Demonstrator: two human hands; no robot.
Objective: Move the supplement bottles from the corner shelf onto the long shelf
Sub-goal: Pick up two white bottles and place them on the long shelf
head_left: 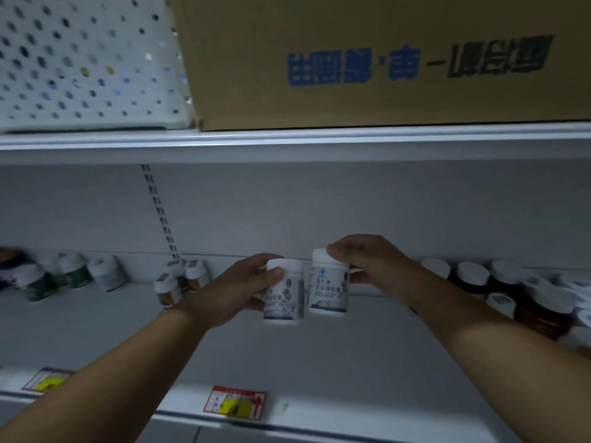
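**shelfwatcher:** ok so what's each hand doing here?

**pillcount:** Both are full. The left hand (238, 290) grips a white supplement bottle (284, 292), thumb curled across the front near the cap and the other fingers wrapped round the far side. The right hand (371, 266) holds a second white bottle (329, 282), thumb tip pressing on the cap edge and fingers curled behind it. The two bottles are upright, side by side, just about touching, held up over the middle of the long shelf (335, 362) and not resting on it.

**shelfwatcher:** can you read the labels?

**pillcount:** The right one has a small blue logo and dark Chinese print on white. The left one is blurred, only grey print shows.

**shelfwatcher:** what else is on that shelf?

**pillcount:** Far left there's a cluster of white-capped bottles with green labels (64, 276), all smeared by blur. A bit left of centre, a little group with orange labels (179, 282) near the slotted upright. On the right, dark brown bottles with white caps (499, 289) packed close together. Two red-and-yellow price tags sit on the near edge, one (235, 402) below the hands and one (46, 380) further left.

**shelfwatcher:** and above?

**pillcount:** A cardboard box (383, 59) with blue and black print, upside down, on the upper shelf, with a white perforated panel (86, 59) just left of it.
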